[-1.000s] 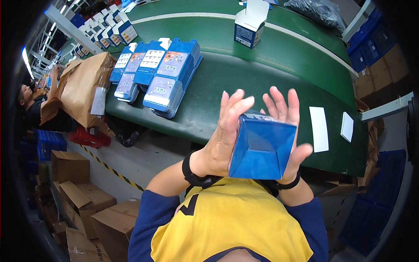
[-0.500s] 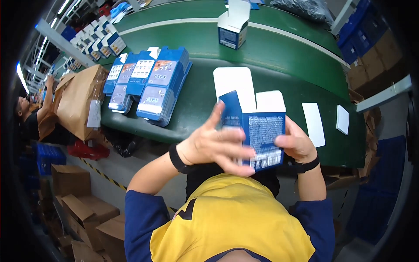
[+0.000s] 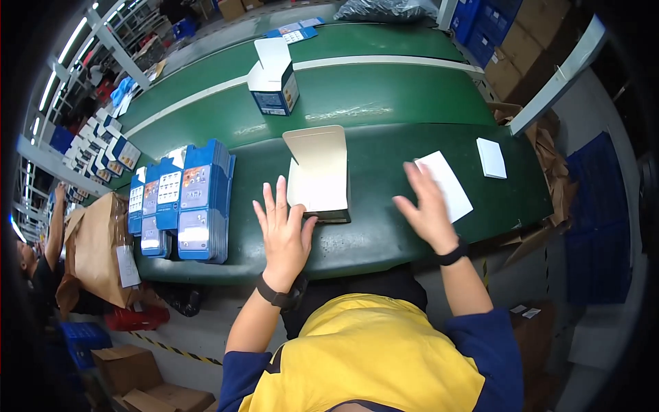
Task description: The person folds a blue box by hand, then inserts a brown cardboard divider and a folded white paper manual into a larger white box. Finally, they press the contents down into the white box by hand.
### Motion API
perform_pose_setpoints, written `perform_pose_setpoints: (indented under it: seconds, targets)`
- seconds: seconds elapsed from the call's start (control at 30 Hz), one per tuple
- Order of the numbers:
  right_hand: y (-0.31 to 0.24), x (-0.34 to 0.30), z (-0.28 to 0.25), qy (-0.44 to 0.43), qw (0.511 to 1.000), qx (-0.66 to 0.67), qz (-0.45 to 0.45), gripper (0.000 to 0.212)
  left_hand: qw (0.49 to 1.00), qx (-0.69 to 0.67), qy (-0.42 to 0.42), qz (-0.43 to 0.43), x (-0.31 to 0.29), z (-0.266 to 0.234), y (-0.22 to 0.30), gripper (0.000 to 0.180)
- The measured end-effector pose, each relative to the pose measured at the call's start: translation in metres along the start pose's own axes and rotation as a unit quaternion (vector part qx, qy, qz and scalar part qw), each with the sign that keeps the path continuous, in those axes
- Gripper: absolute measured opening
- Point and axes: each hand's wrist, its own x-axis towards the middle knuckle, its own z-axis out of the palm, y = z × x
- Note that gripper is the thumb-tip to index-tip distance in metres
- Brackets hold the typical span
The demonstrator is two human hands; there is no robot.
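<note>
An opened carton (image 3: 320, 180) stands on the green worktop in front of me, its pale inside showing and its lid flap raised at the far side. My left hand (image 3: 283, 237) is at the carton's near left corner, fingers spread and the thumb side close against it. Over to the right, my right hand (image 3: 429, 209) reaches onto a white sheet of card (image 3: 451, 191), fingers stretched out and slightly blurred. Whether its fingertips press on the card I cannot tell. A smaller stack of white cards (image 3: 491, 158) lies farther right.
Flat blue printed cartons (image 3: 195, 206) are stacked on the left. Another open carton (image 3: 272, 86) stands on the green conveyor (image 3: 371, 89) beyond. Several formed cartons (image 3: 103, 147) line up far left, near a large brown paper bag (image 3: 98, 248) and a person. A metal post (image 3: 559, 79) rises at right.
The carton has gone from between my hands down onto the worktop, its opening now facing up. My right hand has let go and moved to the white card; the view has shifted.
</note>
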Motion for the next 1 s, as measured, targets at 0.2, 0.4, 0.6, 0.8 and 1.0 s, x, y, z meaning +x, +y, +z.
perform_pose_setpoints:
  seconds: [0.2, 0.4, 0.6, 0.8, 1.0]
  targets:
    - [0.08, -0.052, -0.026, 0.037, 0.988, -0.107, 0.108, 0.066, 0.992, 0.011, 0.107, -0.072, 0.009, 0.002, 0.018, 0.038]
    - [0.055, -0.029, -0.045, -0.057, 0.974, -0.213, 0.042, 0.042, 0.978, -0.022, 0.148, 0.147, -0.006, 0.001, 0.04, 0.047]
    - [-0.025, -0.026, -0.07, -0.055, 0.972, 0.22, 0.059, 0.023, 0.942, -0.327, 0.065, 0.035, -0.011, 0.004, 0.069, 0.048]
    - [-0.06, -0.04, -0.035, -0.074, 0.947, 0.312, -0.017, 0.026, 0.94, -0.322, -0.012, -0.109, -0.005, -0.005, 0.065, 0.032]
    - [-0.077, -0.041, 0.0, 0.013, 0.985, 0.098, -0.142, 0.052, 0.98, -0.171, 0.027, -0.097, -0.018, 0.003, 0.07, 0.023]
